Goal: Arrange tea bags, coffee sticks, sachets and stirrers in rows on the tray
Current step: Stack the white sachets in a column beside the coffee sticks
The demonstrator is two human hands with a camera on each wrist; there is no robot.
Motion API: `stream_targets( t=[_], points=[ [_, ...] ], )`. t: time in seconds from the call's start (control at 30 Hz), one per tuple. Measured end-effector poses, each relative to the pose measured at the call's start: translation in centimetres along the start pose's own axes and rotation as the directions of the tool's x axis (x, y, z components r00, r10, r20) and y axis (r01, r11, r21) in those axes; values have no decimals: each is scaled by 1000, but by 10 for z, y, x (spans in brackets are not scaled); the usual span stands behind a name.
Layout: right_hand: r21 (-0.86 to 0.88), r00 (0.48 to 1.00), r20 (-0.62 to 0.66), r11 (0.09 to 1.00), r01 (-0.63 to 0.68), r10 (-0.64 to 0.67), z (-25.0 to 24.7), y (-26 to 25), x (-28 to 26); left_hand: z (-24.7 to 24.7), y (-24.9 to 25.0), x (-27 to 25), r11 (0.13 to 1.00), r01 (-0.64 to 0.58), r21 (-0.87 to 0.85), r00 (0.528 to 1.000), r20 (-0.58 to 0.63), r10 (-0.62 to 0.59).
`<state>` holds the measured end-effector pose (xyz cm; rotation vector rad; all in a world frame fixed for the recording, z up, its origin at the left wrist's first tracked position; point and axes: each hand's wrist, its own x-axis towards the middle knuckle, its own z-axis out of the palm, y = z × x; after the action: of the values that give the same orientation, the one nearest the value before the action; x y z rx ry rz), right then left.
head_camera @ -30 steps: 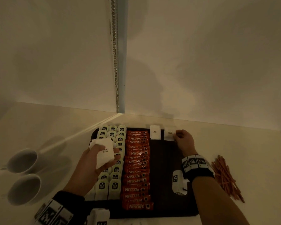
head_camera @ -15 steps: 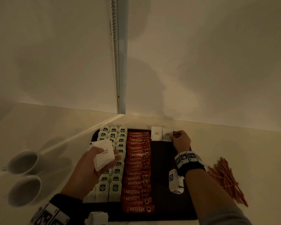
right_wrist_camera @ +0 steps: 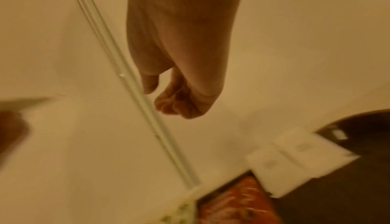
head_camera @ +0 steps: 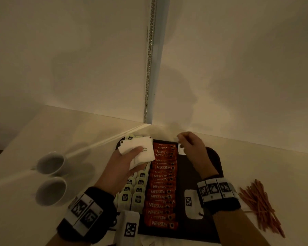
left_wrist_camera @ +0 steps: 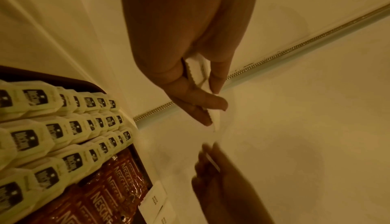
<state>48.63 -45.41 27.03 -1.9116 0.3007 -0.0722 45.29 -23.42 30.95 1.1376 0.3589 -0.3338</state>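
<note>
Now: desk (head_camera: pixel 43 219) carries a dark tray (head_camera: pixel 215 157), tea bags (head_camera: pixel 138 192) and coffee sticks (head_camera: pixel 161 189) in rows at its 9 o'clock half. Left hand (head_camera: pixel 121 167) grips a stack of white sachets (head_camera: pixel 140 150), thumb on top. Right hand (head_camera: pixel 190 148), fingers curled and empty, hovers at the stack's 3 o'clock, above two sachets laid at the tray's 12 o'clock edge. Sachets look light, thin, slippery; likely best pinched singly by an edge. Stirrers (head_camera: pixel 260 206) lie off-tray.

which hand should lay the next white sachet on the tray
Probably the right hand: it holds nothing and hovers by the two sachets already laid on the tray. The left hand grips the sachet stack.
</note>
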Motion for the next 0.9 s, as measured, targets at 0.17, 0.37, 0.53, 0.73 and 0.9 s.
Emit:
stream_targets(
  t=[0.17, 0.37, 0.53, 0.73, 0.9],
  points=[
    [123, 928, 335, 984, 128, -163, 27, -59, -38, 5, -2, -5, 983, -86, 161, 996, 50, 79],
    [239, 976, 171, 966, 94, -137, 30, -59, -41, 0, -4, -9, 976, -145, 165, 988, 83, 132],
    [334, 939, 344, 936, -115, -7, 28, -50, -59, 2, 0, -5, 956, -259, 138, 965, -2, 262],
    [388, 925, 376, 897, -212, 56, 29, -41, -69, 2, 2, -3, 955, -254, 150, 967, 16, 255],
    [386, 933, 357, 904, -184, 37, 27, -41, -69, 1, -5, -2, 933, -268, 238, 962, 9, 274]
  ],
)
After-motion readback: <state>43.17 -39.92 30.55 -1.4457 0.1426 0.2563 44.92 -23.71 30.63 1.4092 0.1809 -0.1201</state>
